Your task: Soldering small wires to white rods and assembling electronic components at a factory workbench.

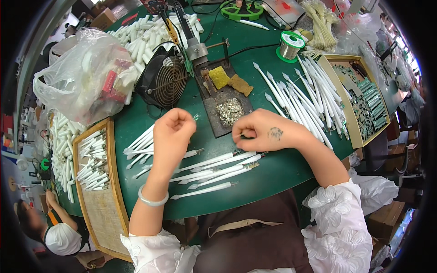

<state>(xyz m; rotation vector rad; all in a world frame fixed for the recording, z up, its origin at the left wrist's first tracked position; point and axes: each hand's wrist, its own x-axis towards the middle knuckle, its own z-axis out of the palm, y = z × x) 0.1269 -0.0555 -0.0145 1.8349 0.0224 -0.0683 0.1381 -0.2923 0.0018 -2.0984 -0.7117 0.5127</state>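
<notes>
Brown apron cloth (259,245) and white embroidered sleeves (337,227) come nearest, just this side of the green bench (282,173), whose near edge bows across in front of a dark metal plate (209,103). Between that edge and the plate, white sticks with flame-shaped tips (223,176) lie in a loose slanting row, tips to the left, and a band of green surface shows between them and the edge. More green runs from the plate's near end rightward beneath the right wrist. Left of the plate stands a black fan (169,82), and farther left a wooden-framed tray (100,214) bounds the room; right of the plate, a pile of similar sticks (325,93) comes before a shallow box of circuit boards (373,134). Two hands flank the plate's near end: the left hand (175,127) rises on an upright forearm wearing a pale bangle (152,203), its fingers curled in, and the right hand (261,131) comes from the right, back upward, thumb and forefinger nearly meeting. Whether either holds anything I cannot tell.
</notes>
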